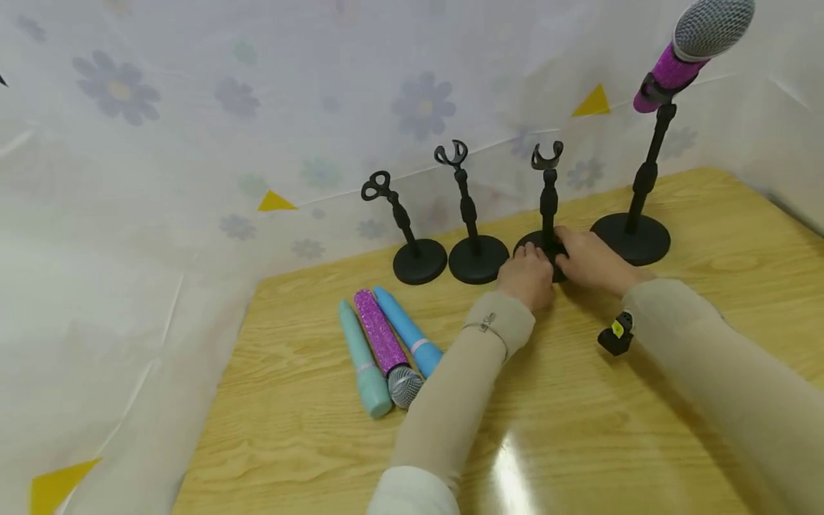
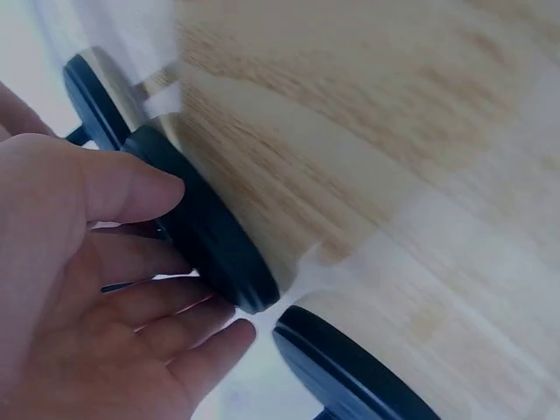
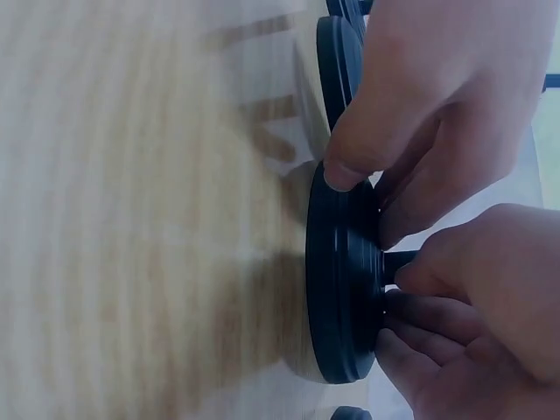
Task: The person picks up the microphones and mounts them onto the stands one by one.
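Note:
Both hands are at a black desktop microphone stand (image 1: pixel 548 204), third from the left, with an empty clip on top. My left hand (image 1: pixel 526 277) grips its round base (image 2: pixel 214 232), the thumb on the rim and the fingers over the upper side. From the other side, my right hand (image 1: pixel 594 260) holds the stand low down, its thumb (image 3: pixel 429 267) against the pole and its fingers by the base. The base stands on the wooden table in the right wrist view.
Two empty stands, one (image 1: pixel 476 257) nearer and another (image 1: pixel 418 261) farther left, stand alongside. At right, a stand (image 1: pixel 634 239) holds a purple microphone (image 1: pixel 676 68). A teal microphone (image 1: pixel 363 365), a glittery purple microphone (image 1: pixel 380 329) and a blue microphone (image 1: pixel 405 322) lie on the table (image 1: pixel 290 429).

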Motion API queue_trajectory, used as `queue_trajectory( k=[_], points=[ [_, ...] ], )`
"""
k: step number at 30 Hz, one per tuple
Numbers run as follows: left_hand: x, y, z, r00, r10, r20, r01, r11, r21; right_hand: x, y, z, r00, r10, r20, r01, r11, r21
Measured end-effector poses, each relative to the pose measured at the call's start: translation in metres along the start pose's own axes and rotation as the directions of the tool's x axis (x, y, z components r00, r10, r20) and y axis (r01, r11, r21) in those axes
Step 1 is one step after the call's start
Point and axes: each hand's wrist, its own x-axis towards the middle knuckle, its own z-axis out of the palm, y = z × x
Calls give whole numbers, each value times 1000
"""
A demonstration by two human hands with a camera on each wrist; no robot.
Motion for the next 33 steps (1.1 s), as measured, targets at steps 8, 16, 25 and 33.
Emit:
queue_trajectory(
  k=[8, 16, 25, 33],
  points=[
    [-19, 5, -1, 999, 32, 43, -37, 993, 116, -16, -6, 6, 1000, -20, -7, 20, 1000, -16],
    [-41, 7, 1, 996, 83, -35, -76, 984, 158, -35, -11, 8, 998, -56, -14, 55, 997, -61],
    [-70, 10, 0, 988, 115, -101, -89, 968, 234, -55, -15, 9, 990, -137, -22, 133, 983, -126],
    [-98, 23, 0, 993, 99, 62, -112, 956, 272, -74, -26, 14, 978, -204, -36, 197, 969, -152]
  ],
)
